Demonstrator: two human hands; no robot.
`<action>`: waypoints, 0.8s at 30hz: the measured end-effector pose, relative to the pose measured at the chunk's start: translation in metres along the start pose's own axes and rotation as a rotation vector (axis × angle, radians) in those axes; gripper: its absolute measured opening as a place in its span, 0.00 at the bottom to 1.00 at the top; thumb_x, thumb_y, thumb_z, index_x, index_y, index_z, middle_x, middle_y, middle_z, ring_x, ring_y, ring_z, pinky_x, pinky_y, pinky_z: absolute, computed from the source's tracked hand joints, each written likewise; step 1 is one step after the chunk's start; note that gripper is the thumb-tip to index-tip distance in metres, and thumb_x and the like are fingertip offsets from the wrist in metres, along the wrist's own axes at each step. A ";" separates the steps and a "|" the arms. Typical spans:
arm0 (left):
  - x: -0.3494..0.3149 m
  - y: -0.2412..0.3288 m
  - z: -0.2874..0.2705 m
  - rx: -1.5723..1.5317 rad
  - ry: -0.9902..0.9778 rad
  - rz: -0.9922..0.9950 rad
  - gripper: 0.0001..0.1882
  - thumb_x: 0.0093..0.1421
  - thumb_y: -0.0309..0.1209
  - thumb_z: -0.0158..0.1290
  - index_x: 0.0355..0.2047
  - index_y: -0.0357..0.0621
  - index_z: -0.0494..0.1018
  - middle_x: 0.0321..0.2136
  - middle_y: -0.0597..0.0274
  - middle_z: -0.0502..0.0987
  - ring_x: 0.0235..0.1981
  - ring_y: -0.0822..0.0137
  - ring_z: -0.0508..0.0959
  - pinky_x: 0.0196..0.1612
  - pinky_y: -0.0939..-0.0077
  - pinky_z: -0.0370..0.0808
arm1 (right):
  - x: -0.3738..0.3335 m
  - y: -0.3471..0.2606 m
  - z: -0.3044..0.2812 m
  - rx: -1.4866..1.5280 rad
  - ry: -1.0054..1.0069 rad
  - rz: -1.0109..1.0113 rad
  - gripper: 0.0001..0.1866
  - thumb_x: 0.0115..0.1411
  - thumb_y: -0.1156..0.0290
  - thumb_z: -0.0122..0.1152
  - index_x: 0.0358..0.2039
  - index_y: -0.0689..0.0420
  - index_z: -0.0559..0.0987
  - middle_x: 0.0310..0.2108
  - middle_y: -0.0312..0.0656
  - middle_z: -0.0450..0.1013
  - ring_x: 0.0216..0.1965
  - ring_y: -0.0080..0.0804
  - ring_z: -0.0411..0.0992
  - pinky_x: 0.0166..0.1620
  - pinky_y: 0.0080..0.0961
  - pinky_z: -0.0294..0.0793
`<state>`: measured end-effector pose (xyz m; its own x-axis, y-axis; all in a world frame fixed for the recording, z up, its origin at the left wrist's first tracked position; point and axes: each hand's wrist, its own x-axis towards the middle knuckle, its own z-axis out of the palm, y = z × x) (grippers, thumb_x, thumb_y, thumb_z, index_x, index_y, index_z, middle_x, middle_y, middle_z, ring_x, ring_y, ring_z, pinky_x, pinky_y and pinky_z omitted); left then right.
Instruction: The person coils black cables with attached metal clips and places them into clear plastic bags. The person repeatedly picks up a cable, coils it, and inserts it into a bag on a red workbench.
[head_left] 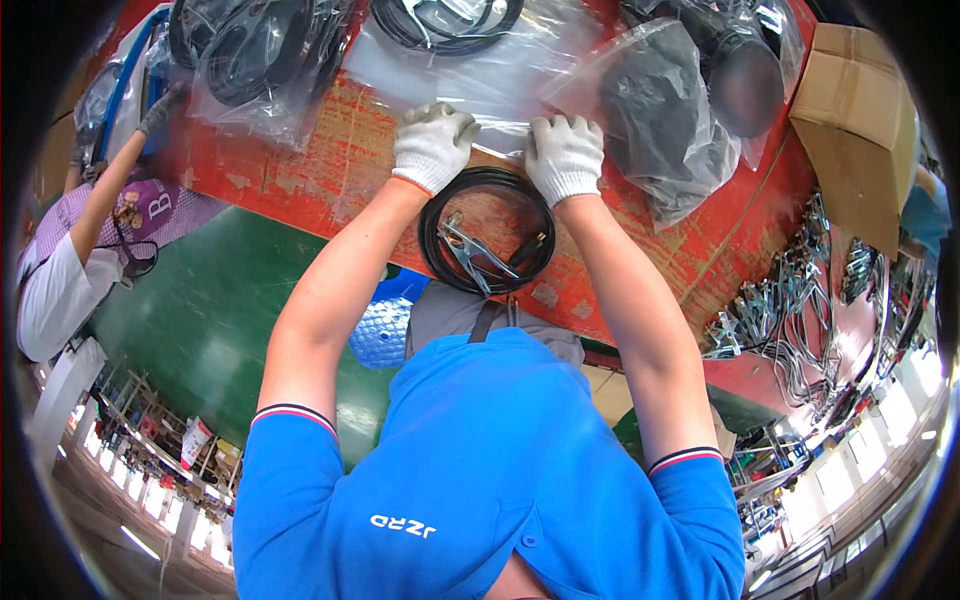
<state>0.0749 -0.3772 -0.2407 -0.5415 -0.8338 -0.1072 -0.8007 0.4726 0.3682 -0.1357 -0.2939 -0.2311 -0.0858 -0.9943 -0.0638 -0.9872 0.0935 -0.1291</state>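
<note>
Red, worn counter (300,170) carries a black coiled cable (487,230) with a metal clamp (468,250), lying just below both gloved hands. Left hand (433,145) and right hand (565,155), fingers curled, pinch the clear plastic bag (490,85) edge directly beyond the coil, equally near.

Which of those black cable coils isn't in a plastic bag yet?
The coil with the metal clamp, lying bare on the red table just under both gloved hands. The other coils farther up the table are already inside clear bags.
</note>
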 end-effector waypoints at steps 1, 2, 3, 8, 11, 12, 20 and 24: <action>-0.001 -0.001 -0.001 0.009 0.005 0.008 0.11 0.62 0.43 0.59 0.37 0.55 0.85 0.36 0.58 0.82 0.43 0.51 0.81 0.48 0.52 0.75 | 0.001 0.001 0.002 -0.028 -0.066 0.034 0.13 0.54 0.61 0.68 0.39 0.49 0.83 0.39 0.42 0.80 0.44 0.47 0.77 0.49 0.48 0.74; -0.002 -0.003 -0.003 0.018 0.010 0.015 0.11 0.62 0.44 0.59 0.37 0.54 0.85 0.36 0.57 0.82 0.42 0.50 0.81 0.47 0.52 0.75 | -0.002 0.005 0.003 -0.030 -0.073 0.054 0.12 0.55 0.61 0.67 0.38 0.50 0.83 0.39 0.44 0.80 0.43 0.47 0.78 0.48 0.48 0.75; -0.002 -0.007 -0.002 0.061 -0.008 -0.006 0.11 0.62 0.43 0.58 0.37 0.53 0.84 0.36 0.56 0.82 0.42 0.49 0.81 0.47 0.51 0.76 | -0.004 0.015 0.002 -0.035 -0.080 0.069 0.11 0.55 0.61 0.66 0.38 0.51 0.83 0.39 0.45 0.81 0.43 0.47 0.78 0.47 0.47 0.76; -0.008 -0.016 0.001 0.086 -0.149 -0.365 0.15 0.66 0.43 0.54 0.42 0.47 0.82 0.39 0.49 0.83 0.44 0.43 0.82 0.47 0.48 0.77 | -0.019 0.043 -0.005 0.055 -0.176 0.470 0.19 0.66 0.51 0.56 0.38 0.55 0.83 0.40 0.54 0.82 0.41 0.56 0.82 0.45 0.54 0.80; -0.023 -0.012 -0.001 -0.027 -0.344 -0.439 0.20 0.69 0.46 0.49 0.44 0.44 0.80 0.44 0.44 0.83 0.47 0.41 0.82 0.49 0.46 0.78 | -0.037 0.040 0.004 0.163 -0.425 0.539 0.28 0.70 0.47 0.47 0.37 0.59 0.83 0.38 0.60 0.82 0.41 0.58 0.82 0.46 0.54 0.80; -0.032 -0.012 -0.001 -0.053 -0.367 -0.445 0.20 0.69 0.46 0.47 0.45 0.44 0.80 0.45 0.43 0.83 0.48 0.41 0.82 0.50 0.46 0.77 | -0.046 0.031 0.004 0.271 -0.399 0.526 0.30 0.71 0.46 0.44 0.36 0.58 0.85 0.35 0.61 0.81 0.41 0.59 0.81 0.47 0.53 0.79; -0.085 0.003 0.016 -0.095 -0.329 -0.519 0.22 0.70 0.46 0.42 0.51 0.52 0.80 0.43 0.42 0.83 0.45 0.39 0.83 0.49 0.44 0.78 | -0.089 -0.028 0.012 0.513 -0.324 0.500 0.24 0.73 0.51 0.43 0.44 0.54 0.84 0.45 0.59 0.80 0.46 0.60 0.79 0.51 0.51 0.77; -0.081 -0.001 0.014 -0.133 -0.351 -0.489 0.26 0.71 0.51 0.40 0.45 0.47 0.82 0.41 0.40 0.83 0.45 0.38 0.82 0.49 0.44 0.78 | -0.089 -0.018 0.023 0.492 -0.428 0.419 0.31 0.74 0.48 0.37 0.41 0.58 0.84 0.45 0.60 0.79 0.46 0.62 0.78 0.52 0.52 0.76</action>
<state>0.1163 -0.3059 -0.2451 -0.1897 -0.7910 -0.5817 -0.9510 0.0007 0.3092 -0.1076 -0.2060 -0.2458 -0.2809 -0.7736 -0.5681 -0.7022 0.5691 -0.4278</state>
